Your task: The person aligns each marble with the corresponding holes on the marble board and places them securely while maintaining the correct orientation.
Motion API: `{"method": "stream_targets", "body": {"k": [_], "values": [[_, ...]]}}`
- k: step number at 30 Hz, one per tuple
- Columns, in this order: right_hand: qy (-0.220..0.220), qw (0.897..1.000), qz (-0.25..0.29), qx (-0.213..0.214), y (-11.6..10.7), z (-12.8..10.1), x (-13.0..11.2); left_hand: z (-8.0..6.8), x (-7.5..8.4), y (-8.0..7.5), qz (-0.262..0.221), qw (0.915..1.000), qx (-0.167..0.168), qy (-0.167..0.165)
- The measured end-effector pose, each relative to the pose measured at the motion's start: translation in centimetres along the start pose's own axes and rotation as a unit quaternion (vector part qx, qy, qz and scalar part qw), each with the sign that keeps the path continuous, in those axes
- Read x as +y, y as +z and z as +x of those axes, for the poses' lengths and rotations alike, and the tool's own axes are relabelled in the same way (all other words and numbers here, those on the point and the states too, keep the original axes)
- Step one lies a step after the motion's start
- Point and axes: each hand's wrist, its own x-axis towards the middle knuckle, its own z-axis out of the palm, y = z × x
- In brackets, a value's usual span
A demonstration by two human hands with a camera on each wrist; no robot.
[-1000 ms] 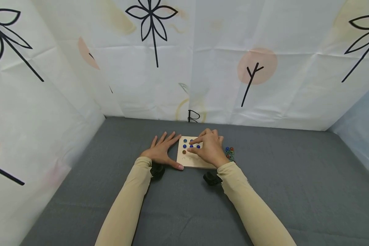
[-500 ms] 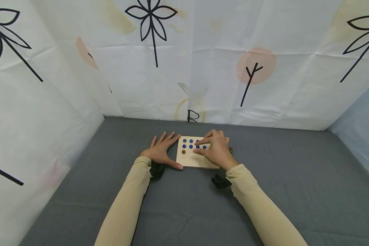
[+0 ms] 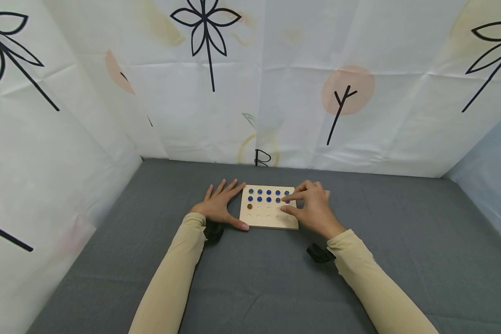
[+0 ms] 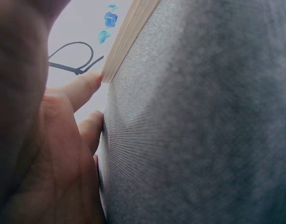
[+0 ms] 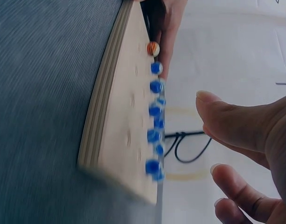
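A pale wooden board (image 3: 269, 218) with rows of round dimples lies on the grey cloth. Blue marbles (image 3: 269, 195) fill its two far rows, and one orange marble (image 3: 249, 206) sits at the left of the third row. My left hand (image 3: 219, 204) lies flat on the cloth with fingers spread, its thumb against the board's near left corner. My right hand (image 3: 287, 204) hovers at the board's right edge, index finger stretched over the last blue marble. In the right wrist view its thumb and fingers (image 5: 236, 191) stand apart with nothing between them, beside the board (image 5: 129, 116).
Grey cloth (image 3: 359, 287) covers the table. White patterned sheets (image 3: 275, 93) wall it in at the back and on both sides. Black wrist cameras (image 3: 213, 231) sit under both sleeves. The left wrist view shows the board's edge (image 4: 129, 35) by my fingertip.
My right hand has slid rightward along the board to its right edge, uncovering more blue marbles in the second row and hiding the loose marbles beside the board. The left hand has stayed put.
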Motion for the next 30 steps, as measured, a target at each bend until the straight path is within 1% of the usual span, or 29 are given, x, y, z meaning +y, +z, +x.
{"method": "stream_targets", "body": {"k": [5,9,19,30], "values": [[-0.002,1.000,-0.006,0.014,-0.9,-0.7,1.1,-0.1,0.0,0.0,-0.003,1.0000,-0.001,0.003],[0.002,1.000,-0.005,0.012,-1.6,-1.3,1.8,-0.1,0.0,0.0,-0.005,1.0000,0.001,0.005],[0.033,0.999,0.028,-0.007,-2.9,-3.0,3.0,0.0,0.0,0.0,-0.002,1.0000,0.002,0.004],[0.047,0.998,0.011,-0.036,-3.6,-4.2,3.9,-0.1,0.1,0.0,-0.004,1.0000,0.000,0.004]]}}
